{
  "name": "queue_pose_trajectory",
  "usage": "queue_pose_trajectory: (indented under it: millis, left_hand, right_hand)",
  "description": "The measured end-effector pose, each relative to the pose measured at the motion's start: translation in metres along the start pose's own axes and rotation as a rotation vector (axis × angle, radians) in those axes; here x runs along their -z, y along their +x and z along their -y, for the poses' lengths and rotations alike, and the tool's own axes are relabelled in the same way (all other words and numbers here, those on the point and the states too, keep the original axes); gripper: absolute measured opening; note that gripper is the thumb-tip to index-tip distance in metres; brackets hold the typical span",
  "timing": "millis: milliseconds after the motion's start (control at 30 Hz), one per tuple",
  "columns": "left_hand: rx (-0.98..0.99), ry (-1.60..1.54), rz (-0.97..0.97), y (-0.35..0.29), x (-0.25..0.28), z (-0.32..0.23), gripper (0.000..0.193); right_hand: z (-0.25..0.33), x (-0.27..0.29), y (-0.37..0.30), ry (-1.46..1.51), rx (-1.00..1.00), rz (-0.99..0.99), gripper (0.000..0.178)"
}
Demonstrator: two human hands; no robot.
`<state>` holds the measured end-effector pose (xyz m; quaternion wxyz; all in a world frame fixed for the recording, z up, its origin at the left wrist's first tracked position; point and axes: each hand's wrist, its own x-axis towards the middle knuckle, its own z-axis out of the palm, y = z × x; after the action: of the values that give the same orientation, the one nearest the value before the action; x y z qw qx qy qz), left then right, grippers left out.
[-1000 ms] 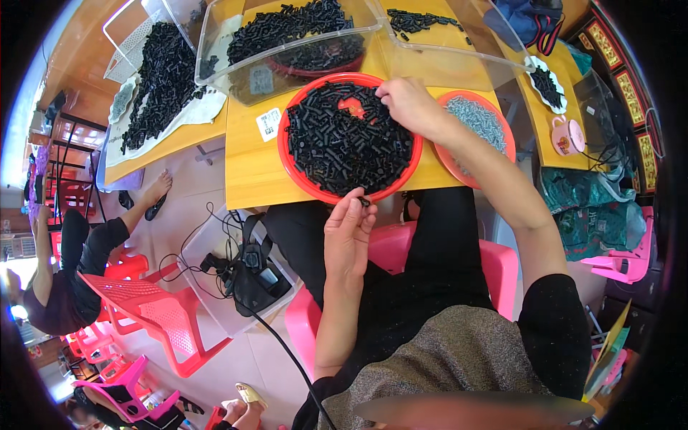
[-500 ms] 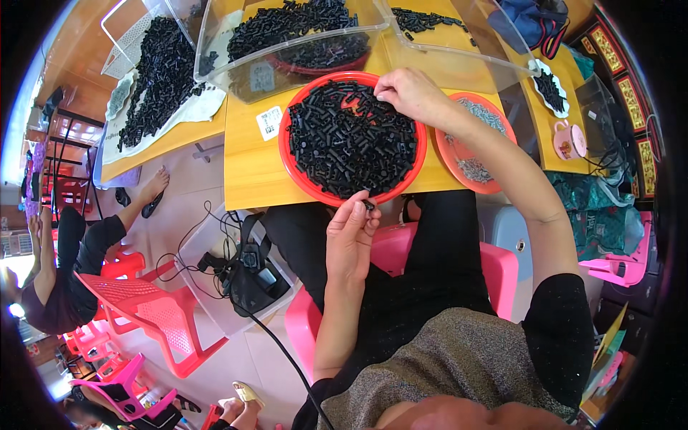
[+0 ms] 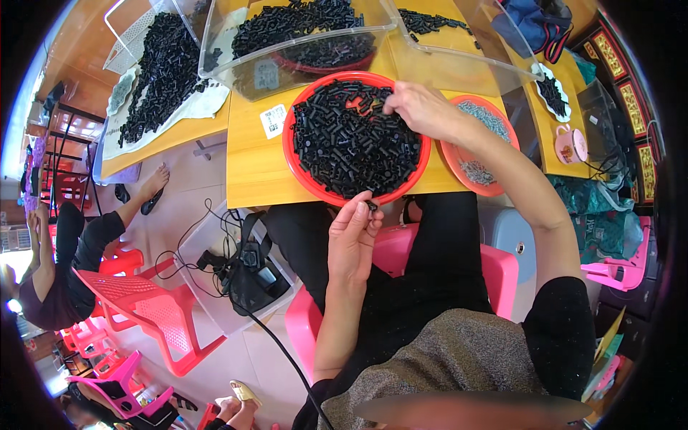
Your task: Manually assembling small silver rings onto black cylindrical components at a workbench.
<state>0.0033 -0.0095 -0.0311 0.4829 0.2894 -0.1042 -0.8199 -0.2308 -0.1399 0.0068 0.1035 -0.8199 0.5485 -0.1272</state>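
Note:
A red round basin [image 3: 289, 153] on the table is filled with small black plastic tube-shaped pieces [image 3: 355, 147]. At its near edge my left hand [image 3: 352, 233] is closed, pinching one small black plastic piece [image 3: 371, 206] between thumb and fingers. My right hand [image 3: 423, 109] reaches over the basin's far right rim. Its fingers are bent together at the edge of the heap, and what they hold, if anything, is hidden. Under my right forearm an orange-red tray [image 3: 450, 159] of small silvery metal parts [image 3: 479, 172] shows in part.
Clear plastic bins [image 3: 308, 46] with more black pieces stand beyond the basin. A black heap [image 3: 161, 79] lies on cloth at the left. A pink mug [image 3: 570, 145] and white dish [image 3: 562, 107] are at right. A cable [image 3: 283, 340] runs beside my left arm; another person [image 3: 79, 265] sits left.
My right hand has shifted slightly toward the right and nearer me along the basin's rim. My left hand keeps its pinch on the small black piece in nearly the same spot.

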Motion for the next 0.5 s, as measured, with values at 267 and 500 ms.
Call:
queue_pose_trajectory:
  millis: [267, 500]
  left_hand:
    - [-0.003, 0.016, -0.018, -0.001, -0.001, 0.001, 0.023]
    - [0.000, 0.011, -0.018, 0.000, -0.001, 0.001, 0.023]
  right_hand:
    - [-0.002, 0.007, -0.005, 0.065, -0.120, -0.066, 0.011]
    - [-0.006, -0.015, 0.032, 0.068, -0.003, -0.144, 0.009]
